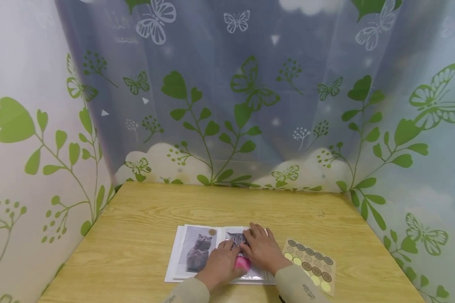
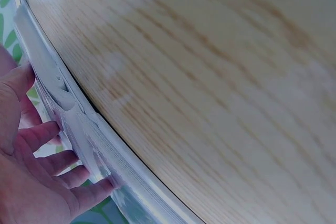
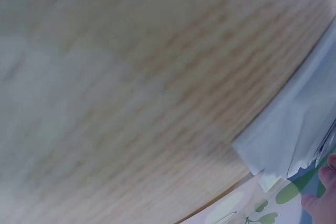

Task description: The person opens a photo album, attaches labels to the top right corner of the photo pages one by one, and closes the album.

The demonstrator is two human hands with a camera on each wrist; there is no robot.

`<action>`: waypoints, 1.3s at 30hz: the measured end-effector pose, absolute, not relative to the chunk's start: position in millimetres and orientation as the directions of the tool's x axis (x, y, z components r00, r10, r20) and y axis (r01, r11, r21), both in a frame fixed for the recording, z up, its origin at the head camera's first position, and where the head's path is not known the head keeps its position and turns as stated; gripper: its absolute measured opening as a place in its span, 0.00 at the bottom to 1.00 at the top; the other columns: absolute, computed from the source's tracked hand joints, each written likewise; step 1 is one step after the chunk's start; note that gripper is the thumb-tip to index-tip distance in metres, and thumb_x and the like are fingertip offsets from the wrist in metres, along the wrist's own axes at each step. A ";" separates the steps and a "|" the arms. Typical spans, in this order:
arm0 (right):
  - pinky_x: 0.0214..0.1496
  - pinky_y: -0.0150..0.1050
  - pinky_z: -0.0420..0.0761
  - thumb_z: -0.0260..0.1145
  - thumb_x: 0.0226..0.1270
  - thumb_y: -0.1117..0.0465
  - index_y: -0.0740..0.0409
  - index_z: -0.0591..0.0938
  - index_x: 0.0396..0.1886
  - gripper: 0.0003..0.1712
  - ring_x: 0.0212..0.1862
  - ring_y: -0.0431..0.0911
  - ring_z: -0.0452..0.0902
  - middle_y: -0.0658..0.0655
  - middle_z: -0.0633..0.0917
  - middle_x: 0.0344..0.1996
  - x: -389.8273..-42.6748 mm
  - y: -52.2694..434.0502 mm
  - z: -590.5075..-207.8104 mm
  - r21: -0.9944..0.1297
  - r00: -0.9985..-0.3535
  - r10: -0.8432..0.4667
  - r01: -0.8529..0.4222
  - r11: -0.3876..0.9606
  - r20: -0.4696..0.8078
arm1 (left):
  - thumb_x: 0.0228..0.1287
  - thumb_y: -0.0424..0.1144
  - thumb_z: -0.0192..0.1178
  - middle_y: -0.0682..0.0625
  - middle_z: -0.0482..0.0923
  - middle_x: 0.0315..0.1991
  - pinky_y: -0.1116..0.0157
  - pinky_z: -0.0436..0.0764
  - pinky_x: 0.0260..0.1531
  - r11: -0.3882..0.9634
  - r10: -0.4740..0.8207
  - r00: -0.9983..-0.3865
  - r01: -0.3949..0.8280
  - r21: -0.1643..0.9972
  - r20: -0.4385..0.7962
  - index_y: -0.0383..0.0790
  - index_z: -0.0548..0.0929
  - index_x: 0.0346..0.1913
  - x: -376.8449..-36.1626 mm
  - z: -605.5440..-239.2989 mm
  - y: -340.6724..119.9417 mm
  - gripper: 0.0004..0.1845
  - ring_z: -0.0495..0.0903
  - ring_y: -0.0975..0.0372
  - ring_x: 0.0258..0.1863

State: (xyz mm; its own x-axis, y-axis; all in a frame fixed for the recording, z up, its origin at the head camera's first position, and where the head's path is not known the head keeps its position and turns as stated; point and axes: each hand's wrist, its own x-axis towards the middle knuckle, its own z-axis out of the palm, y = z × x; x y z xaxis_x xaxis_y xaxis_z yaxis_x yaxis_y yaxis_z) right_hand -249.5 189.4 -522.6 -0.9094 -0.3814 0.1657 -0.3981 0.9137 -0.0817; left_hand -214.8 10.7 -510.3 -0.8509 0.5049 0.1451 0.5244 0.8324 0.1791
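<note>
An open photo album (image 1: 181,256) lies near the front edge of the wooden table (image 1: 136,235). Its left page holds a photo of a grey cat (image 1: 198,251) with a small round sticker (image 1: 212,232) at the top corner. Both hands lie on the right page, over a tabby cat photo (image 1: 236,238) with a pink patch (image 1: 242,263). My left hand (image 1: 221,261) rests with its fingers on the photo. My right hand (image 1: 262,249) lies flat beside it, fingers straight. In the left wrist view the fingers (image 2: 58,174) lie along the album's edge (image 2: 79,124).
A sheet of round stickers (image 1: 310,265) lies on the table just right of the album. Curtains printed with green leaves and butterflies (image 1: 246,105) close in the back and both sides. Bare tabletop (image 2: 210,77) stretches beyond the album.
</note>
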 end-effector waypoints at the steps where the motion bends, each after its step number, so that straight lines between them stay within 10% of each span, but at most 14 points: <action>1: 0.71 0.65 0.57 0.49 0.77 0.42 0.58 0.74 0.68 0.31 0.72 0.62 0.59 0.67 0.66 0.70 -248.8 189.3 -521.9 -0.081 -0.909 -0.383 -0.399 0.913 0.166 | 0.55 0.62 0.68 0.41 0.73 0.62 0.48 0.79 0.53 0.832 0.505 -0.850 0.525 0.179 0.147 0.40 0.77 0.64 -214.6 -510.2 10.4 0.39 0.72 0.47 0.61; 39: 0.70 0.64 0.59 0.50 0.77 0.42 0.56 0.75 0.67 0.31 0.70 0.62 0.63 0.67 0.71 0.67 -239.2 214.5 -524.7 -0.073 -0.918 -0.359 -0.375 0.924 0.166 | 0.55 0.60 0.69 0.40 0.73 0.61 0.47 0.77 0.55 0.828 0.501 -0.853 0.521 0.208 0.144 0.37 0.78 0.63 -214.6 -509.7 10.1 0.38 0.71 0.47 0.62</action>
State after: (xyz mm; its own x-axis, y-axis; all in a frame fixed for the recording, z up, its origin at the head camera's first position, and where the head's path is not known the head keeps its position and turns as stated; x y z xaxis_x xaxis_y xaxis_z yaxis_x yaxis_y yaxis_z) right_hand -239.2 214.5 -524.7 -0.9184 -0.3592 0.1656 -0.3747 0.9243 -0.0731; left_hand -214.6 10.1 -509.7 -0.8533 0.5013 0.1437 0.5213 0.8276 0.2084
